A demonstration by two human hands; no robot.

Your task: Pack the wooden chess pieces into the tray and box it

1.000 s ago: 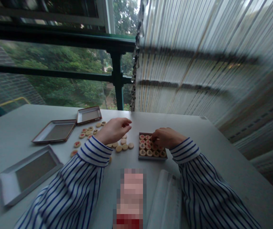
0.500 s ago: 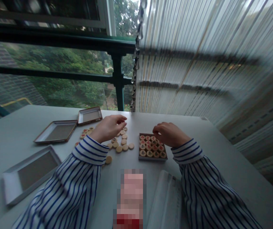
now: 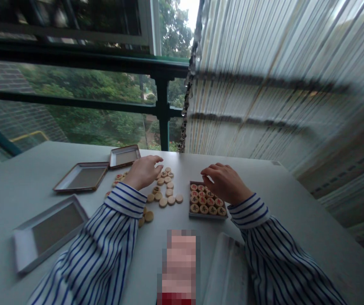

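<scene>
My left hand (image 3: 145, 171) hovers over loose round wooden Chinese chess pieces (image 3: 169, 185), its thumb and fingers apart and nothing visible between them. Several of these pieces lie blank side up; some are partly hidden behind the hand and sleeve. Above the far right part of a shallow box (image 3: 207, 216) is my right hand (image 3: 226, 182), fingers bent and parted from the thumb, with no piece visible in it. Inside the box, chess pieces (image 3: 203, 209) with red and black characters lie in rows; my right hand covers the far right corner.
Two brown-rimmed trays (image 3: 97, 189) (image 3: 125, 164) and a larger grey box lid (image 3: 53, 258) lie on the left of the white table (image 3: 296, 237). A clear plastic sheet (image 3: 226, 271) lies at the front. Beyond the table are a green railing (image 3: 162, 101) and a string curtain (image 3: 248, 97).
My left hand has drawn back slightly from the loose pieces. My right hand's fingers have parted from a closer bend above the box. The whole view has shifted a little.
</scene>
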